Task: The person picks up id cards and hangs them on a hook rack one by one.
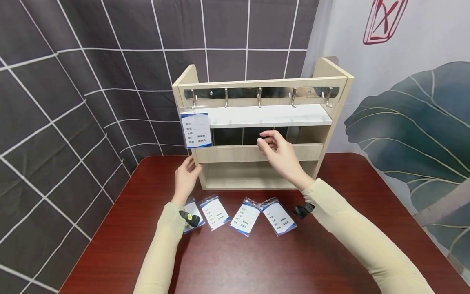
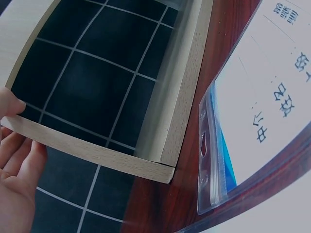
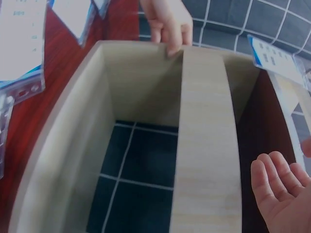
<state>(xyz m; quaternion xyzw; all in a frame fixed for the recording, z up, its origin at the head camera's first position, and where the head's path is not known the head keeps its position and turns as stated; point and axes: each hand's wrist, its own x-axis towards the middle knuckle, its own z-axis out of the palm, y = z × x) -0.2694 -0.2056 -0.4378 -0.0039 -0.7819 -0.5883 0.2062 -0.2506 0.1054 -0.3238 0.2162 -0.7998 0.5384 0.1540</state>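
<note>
A light wooden shelf rack [image 1: 253, 154] with a row of metal hooks [image 1: 259, 97] along its top stands on the table. My left hand [image 1: 186, 177] grips the rack's left side panel; in the left wrist view its thumb lies inside and the fingers [image 2: 24, 160] outside. One clear-sleeved name badge [image 1: 197, 128] hangs at the leftmost hook. My right hand [image 1: 280, 155] is held in front of the rack's middle, fingers loosely bent and holding nothing. Several more badges, among them a middle one [image 1: 245, 216], lie before the rack; the leftmost [image 1: 193, 214] is partly hidden by the left wrist.
The dark red table [image 1: 249, 261] carries everything. A white inner shelf [image 1: 271, 115] lies below the hooks. Behind hangs a dark gridded cloth [image 1: 128, 73], and to the right a pale cloth with a leaf print [image 1: 411, 126].
</note>
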